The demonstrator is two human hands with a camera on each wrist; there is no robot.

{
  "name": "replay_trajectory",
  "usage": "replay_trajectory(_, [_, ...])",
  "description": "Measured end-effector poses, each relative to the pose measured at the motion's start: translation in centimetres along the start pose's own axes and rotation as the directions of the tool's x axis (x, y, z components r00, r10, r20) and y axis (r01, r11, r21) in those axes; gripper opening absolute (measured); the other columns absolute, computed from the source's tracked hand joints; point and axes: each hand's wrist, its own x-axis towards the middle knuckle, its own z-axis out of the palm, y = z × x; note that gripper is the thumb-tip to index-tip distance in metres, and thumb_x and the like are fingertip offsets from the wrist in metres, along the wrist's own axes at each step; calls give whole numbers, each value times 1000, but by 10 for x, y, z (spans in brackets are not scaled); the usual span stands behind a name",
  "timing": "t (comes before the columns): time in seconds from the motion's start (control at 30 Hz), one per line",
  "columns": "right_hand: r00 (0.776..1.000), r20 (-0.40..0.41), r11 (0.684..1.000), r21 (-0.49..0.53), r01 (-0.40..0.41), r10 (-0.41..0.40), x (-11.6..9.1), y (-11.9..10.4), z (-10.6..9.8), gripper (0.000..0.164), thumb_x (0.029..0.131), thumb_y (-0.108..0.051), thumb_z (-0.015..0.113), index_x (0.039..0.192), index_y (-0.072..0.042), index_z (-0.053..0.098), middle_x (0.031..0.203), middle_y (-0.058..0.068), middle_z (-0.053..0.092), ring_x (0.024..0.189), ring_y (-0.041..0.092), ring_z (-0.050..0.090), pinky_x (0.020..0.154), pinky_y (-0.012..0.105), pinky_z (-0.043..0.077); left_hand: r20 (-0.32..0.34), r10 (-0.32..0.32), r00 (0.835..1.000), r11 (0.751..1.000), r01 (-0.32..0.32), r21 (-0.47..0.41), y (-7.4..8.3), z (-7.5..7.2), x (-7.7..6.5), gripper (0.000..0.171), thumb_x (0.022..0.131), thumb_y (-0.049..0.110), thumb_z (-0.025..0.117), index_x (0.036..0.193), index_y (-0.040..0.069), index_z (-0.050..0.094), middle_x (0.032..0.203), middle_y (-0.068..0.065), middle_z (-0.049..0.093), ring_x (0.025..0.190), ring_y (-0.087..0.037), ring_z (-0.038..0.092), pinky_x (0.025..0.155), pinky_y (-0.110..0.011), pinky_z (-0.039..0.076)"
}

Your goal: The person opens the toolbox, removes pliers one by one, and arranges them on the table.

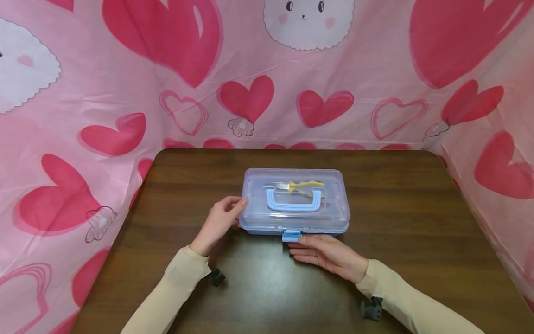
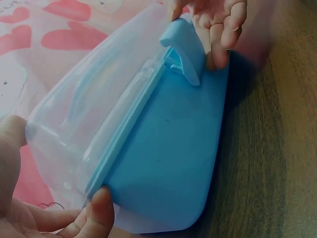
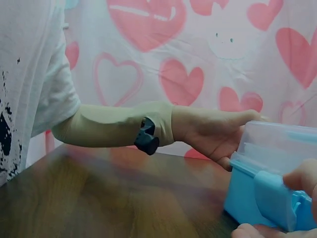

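A plastic toolbox (image 1: 258, 215) with a clear lid and a blue base rests on the table. Yellow-handled pliers (image 1: 306, 184) show through the lid, behind the light blue carry handle (image 1: 294, 206). My left hand (image 1: 219, 221) grips the left end of the box, thumb on the lid and fingertips (image 2: 101, 206) at the rim below. At the front, the blue latch (image 2: 185, 49) is tilted outward from the base. My right hand (image 1: 329, 254) holds this latch, its thumb on the edge and its other fingers underneath.
The brown wooden table (image 1: 404, 222) extends on all sides of the box. Pink cloth with red hearts (image 1: 325, 109) hangs behind it and along both sides. A small black device is strapped at each wrist.
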Motion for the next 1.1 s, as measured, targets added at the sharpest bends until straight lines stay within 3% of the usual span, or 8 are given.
replay_trajectory(0.27, [999, 44, 998, -59, -4, 7, 1, 1, -9, 49, 108, -8, 54, 146, 18, 39, 135, 21, 64, 126, 27, 64, 107, 45, 51, 21, -10, 1000, 1000, 10, -1, -1, -1, 1, 54, 102, 47, 64, 135, 5, 64, 107, -14, 70, 78, -27, 65, 79, -43, 60])
replay_trajectory(0.4, [999, -29, 962, -269, -45, 38, 0, 3, -15, 29, 106, -15, 61, 122, 10, 63, 109, 10, 76, 92, 12, 73, 76, 23, 60, 26, -14, 1000, 1000, 14, -5, -2, -2, 2, 54, 102, 48, 64, 135, 5, 64, 108, -14, 71, 79, -26, 65, 80, -43, 60])
replay_trajectory(0.5, [995, -78, 921, -381, -81, 55, 1, 4, -18, 21, 103, -21, 65, 99, -1, 71, 84, -1, 73, 63, 0, 60, 52, 13, 46, 24, -18, 1000, 1000, 18, -8, -2, -2, 2, 55, 101, 49, 65, 134, 5, 64, 108, -14, 71, 79, -25, 65, 80, -42, 60])
replay_trajectory(0.57, [995, -85, 929, -360, -83, 56, 1, 4, -20, 20, 104, -21, 65, 95, -5, 71, 81, -4, 69, 56, -4, 50, 47, 11, 41, 23, -21, 1000, 1000, 21, -9, -3, -2, 2, 55, 101, 49, 65, 134, 5, 64, 109, -14, 71, 79, -25, 65, 80, -43, 60])
replay_trajectory(0.67, [996, -78, 957, -285, -56, 35, 2, 4, -22, 20, 105, -19, 62, 106, -2, 72, 92, -1, 75, 55, -7, 47, 47, 9, 39, 25, -27, 999, 1000, 28, -13, -3, -2, 2, 55, 101, 49, 65, 135, 5, 64, 110, -15, 71, 81, -25, 66, 81, -43, 61])
replay_trajectory(0.8, [998, -57, 972, -232, -32, 19, 4, 4, -23, 37, 106, -18, 61, 133, 7, 63, 119, 8, 76, 68, -4, 56, 54, 10, 44, 29, -31, 999, 999, 31, -15, -2, -2, 2, 55, 101, 49, 64, 135, 6, 64, 112, -15, 71, 84, -25, 66, 83, -43, 61])
replay_trajectory(0.97, [999, -53, 961, -276, -19, 5, 3, 7, -21, 52, 106, -21, 61, 147, 10, 50, 138, 13, 67, 80, 3, 67, 59, 14, 49, 30, -25, 999, 1000, 26, -11, -1, -2, 1, 56, 101, 50, 64, 135, 6, 64, 113, -15, 71, 84, -26, 66, 83, -44, 61])
replay_trajectory(1.1, [997, -67, 925, -380, 3, -31, -2, 7, -19, 53, 106, -24, 62, 147, 8, 52, 137, 15, 67, 79, 6, 70, 57, 16, 50, 30, -32, 999, 999, 32, -12, -2, -3, 0, 60, 100, 54, 64, 137, 6, 64, 117, -15, 70, 87, -25, 66, 85, -43, 60])
